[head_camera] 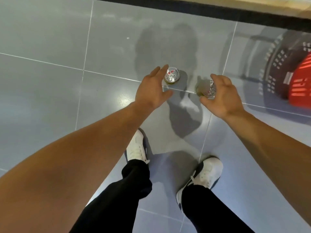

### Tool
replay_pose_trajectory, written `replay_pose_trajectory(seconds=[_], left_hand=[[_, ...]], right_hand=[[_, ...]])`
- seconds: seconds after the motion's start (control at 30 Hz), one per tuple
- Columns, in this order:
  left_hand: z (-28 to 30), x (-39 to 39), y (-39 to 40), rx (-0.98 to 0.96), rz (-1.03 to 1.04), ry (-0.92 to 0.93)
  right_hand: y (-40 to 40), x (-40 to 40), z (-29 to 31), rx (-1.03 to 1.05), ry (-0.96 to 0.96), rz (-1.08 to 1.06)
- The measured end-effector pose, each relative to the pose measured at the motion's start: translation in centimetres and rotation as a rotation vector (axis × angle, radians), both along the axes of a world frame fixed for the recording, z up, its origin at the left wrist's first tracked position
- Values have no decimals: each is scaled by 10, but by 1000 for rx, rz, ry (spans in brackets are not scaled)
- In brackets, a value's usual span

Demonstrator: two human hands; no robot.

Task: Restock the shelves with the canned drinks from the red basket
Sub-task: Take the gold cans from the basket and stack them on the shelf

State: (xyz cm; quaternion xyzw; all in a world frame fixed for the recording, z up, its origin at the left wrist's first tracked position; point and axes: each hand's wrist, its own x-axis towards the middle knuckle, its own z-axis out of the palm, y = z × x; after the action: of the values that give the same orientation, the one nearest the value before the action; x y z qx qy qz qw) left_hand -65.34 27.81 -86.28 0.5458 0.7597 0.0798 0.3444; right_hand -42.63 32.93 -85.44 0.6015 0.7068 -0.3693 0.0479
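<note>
Cans wait on the grey floor [50, 39], near the red basket [301, 84] at the frame's right edge, as a person leans down over them. Nearer the basket, the right hand [222, 96] spreads loosely curled fingers over one can [204, 90], gripping nothing. Farther from the basket, the left hand [151, 91] hovers open beside the second can [172, 75], fingers straight. Both cans stand upright, apart from each other. They are probably full and fairly heavy, rigid but smooth-sided; wrapping fingers around the side wall looks safer than pinching the slick lid rim.
</note>
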Motion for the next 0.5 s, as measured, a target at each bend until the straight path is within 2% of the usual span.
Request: replay_pose_trajectory(seconds=[0.23,0.5], left_hand=[[-73,-2,19,28,-34,-60],[-105,1,26,134,19,-230]], right_hand=[[-2,1,-79,60,-32,-24],[-12,10,-103,150,176,-168]])
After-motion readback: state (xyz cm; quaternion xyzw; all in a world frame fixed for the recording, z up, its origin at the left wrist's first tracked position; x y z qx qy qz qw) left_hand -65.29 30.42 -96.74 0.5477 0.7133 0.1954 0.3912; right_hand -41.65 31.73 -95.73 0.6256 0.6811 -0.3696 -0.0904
